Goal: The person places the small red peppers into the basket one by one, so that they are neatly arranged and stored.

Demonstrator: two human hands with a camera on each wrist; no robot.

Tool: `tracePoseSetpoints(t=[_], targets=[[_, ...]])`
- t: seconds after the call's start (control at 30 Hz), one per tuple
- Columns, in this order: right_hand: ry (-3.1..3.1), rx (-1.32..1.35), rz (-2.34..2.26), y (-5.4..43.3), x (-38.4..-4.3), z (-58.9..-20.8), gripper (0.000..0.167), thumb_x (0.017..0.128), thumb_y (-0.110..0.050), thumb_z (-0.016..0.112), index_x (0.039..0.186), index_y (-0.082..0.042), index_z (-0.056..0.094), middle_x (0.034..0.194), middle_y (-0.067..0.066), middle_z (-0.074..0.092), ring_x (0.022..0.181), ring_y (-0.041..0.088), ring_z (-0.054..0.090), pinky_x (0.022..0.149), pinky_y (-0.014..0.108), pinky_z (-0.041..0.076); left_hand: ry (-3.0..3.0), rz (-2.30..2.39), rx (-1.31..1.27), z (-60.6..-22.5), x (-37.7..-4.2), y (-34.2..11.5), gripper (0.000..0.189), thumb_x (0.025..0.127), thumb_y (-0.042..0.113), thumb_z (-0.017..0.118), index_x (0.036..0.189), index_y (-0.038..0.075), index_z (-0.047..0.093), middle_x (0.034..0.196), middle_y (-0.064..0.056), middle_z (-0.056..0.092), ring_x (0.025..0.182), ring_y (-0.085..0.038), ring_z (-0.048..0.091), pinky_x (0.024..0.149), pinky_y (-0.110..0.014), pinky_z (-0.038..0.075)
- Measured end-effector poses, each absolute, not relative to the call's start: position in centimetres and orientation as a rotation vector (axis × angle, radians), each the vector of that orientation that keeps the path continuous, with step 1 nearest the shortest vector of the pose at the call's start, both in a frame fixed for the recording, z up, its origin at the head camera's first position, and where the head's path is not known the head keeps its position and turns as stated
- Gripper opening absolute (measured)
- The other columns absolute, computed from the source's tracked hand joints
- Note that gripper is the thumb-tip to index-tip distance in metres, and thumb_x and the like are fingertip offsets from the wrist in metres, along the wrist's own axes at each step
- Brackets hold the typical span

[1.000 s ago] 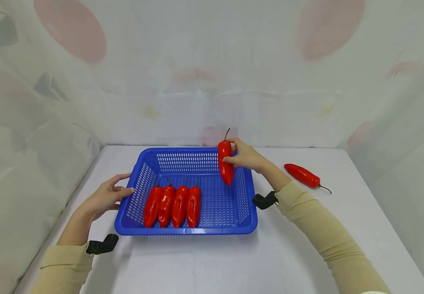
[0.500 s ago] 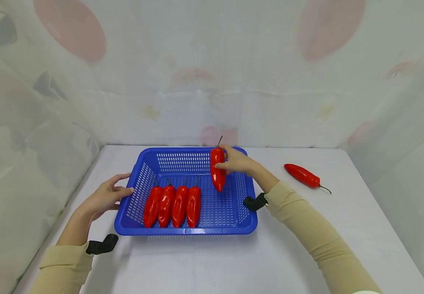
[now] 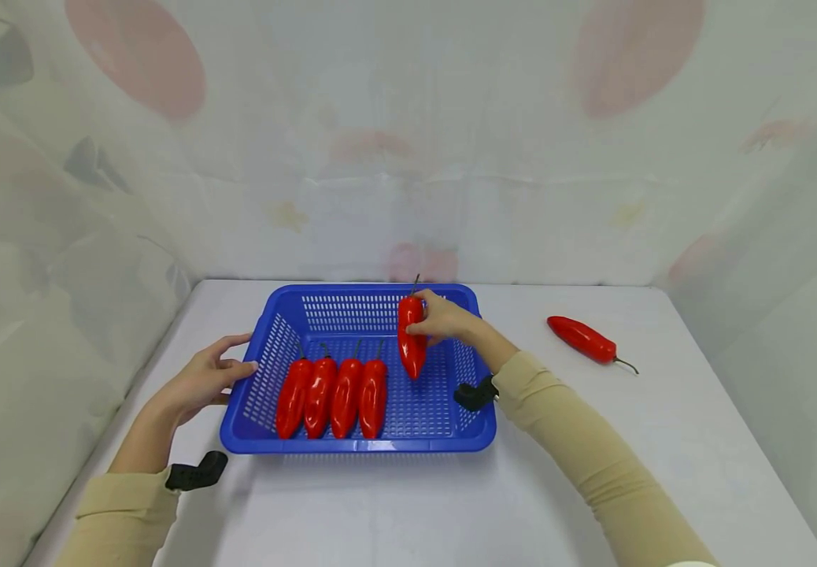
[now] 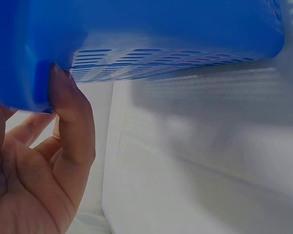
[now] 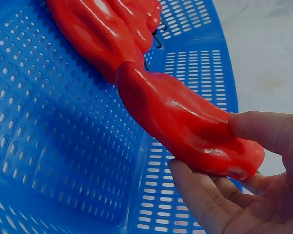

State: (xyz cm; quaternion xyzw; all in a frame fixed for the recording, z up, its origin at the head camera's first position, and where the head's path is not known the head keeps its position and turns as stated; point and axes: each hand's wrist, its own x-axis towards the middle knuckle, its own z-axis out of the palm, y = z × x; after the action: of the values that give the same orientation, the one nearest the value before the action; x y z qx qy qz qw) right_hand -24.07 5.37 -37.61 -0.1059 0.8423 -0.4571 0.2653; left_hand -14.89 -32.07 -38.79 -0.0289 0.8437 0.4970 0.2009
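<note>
My right hand (image 3: pixel 446 319) pinches a red chili pepper (image 3: pixel 411 346) near its stem end, stem up and tip down, above the right half of a blue plastic basket (image 3: pixel 352 446). In the right wrist view, thumb and fingers grip opposite sides of this pepper (image 5: pixel 185 122). Several more red peppers (image 3: pixel 345 398) lie side by side in the basket's left half, stems toward the back. At the basket's left side my left hand (image 3: pixel 203 378) holds the rim, thumb on top. In the left wrist view a fingertip (image 4: pixel 64 83) presses the rim from below.
Another red pepper (image 3: pixel 583 339) lies on the white table (image 3: pixel 408 512) to the right of the basket, its stem pointing right. Pale patterned sheets (image 3: pixel 394 157) hang at the back and both sides.
My right hand has carried the pepper leftward and a little lower, from the basket's back right corner to nearer the row of peppers. The left hand and basket stay put.
</note>
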Motion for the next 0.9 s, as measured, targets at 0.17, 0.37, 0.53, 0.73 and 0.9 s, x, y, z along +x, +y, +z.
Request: tracePoseSetpoints(t=[0.17, 0.37, 0.53, 0.73, 0.9], targets=[[2.27, -0.249, -1.191, 5.0, -23.9, -37.9, 0.072, 0.086, -0.008, 0.062, 0.144, -0.005, 0.02, 0.132, 0.022, 0.042, 0.114, 0.037, 0.052, 0.081, 0.044, 0.053, 2.361, 1.387, -0.081, -38.9, -14.9, -32.1, 0.078, 0.09, 0.032, 0.058, 0.148, 0.012, 0.01, 0.106, -0.022, 0.059, 0.085, -0.026, 0.066, 0.075, -0.046, 0.054], [2.265, -0.253, -1.155, 4.8, -24.0, -38.4, 0.069, 0.086, -0.007, 0.062, 0.142, -0.003, 0.021, 0.13, 0.023, 0.043, 0.113, 0.037, 0.052, 0.078, 0.043, 0.054, 2.358, 1.396, -0.08, -39.0, -15.0, -32.1, 0.076, 0.091, 0.03, 0.057, 0.149, 0.013, 0.01, 0.107, -0.023, 0.059, 0.085, -0.026, 0.066, 0.075, -0.046, 0.055], [2.271, -0.219, -1.13, 4.7, -24.1, -39.0, 0.07, 0.084, -0.008, 0.064, 0.141, -0.004, 0.024, 0.129, 0.021, 0.044, 0.111, 0.035, 0.053, 0.077, 0.04, 0.055, 2.355, 1.4, -0.087, -38.8, -14.9, -32.0, 0.076, 0.091, 0.03, 0.057, 0.148, 0.013, 0.01, 0.105, -0.022, 0.059, 0.084, -0.025, 0.066, 0.075, -0.046, 0.055], [2.245, -0.223, -1.11, 4.4, -24.1, -39.7, 0.07, 0.083, -0.009, 0.065, 0.139, -0.002, 0.024, 0.127, 0.022, 0.044, 0.106, 0.033, 0.056, 0.071, 0.038, 0.057, 2.343, 1.423, -0.065, -38.6, -14.7, -32.0, 0.076, 0.091, 0.028, 0.057, 0.148, 0.011, 0.01, 0.105, -0.022, 0.061, 0.084, -0.026, 0.066, 0.074, -0.045, 0.055], [2.224, -0.232, -1.094, 4.1, -23.8, -39.9, 0.07, 0.084, -0.007, 0.064, 0.141, -0.002, 0.022, 0.129, 0.021, 0.042, 0.111, 0.035, 0.054, 0.077, 0.041, 0.055, 2.335, 1.43, -0.057, -38.7, -14.8, -32.0, 0.076, 0.092, 0.028, 0.056, 0.148, 0.011, 0.009, 0.106, -0.022, 0.061, 0.084, -0.026, 0.066, 0.074, -0.046, 0.055]])
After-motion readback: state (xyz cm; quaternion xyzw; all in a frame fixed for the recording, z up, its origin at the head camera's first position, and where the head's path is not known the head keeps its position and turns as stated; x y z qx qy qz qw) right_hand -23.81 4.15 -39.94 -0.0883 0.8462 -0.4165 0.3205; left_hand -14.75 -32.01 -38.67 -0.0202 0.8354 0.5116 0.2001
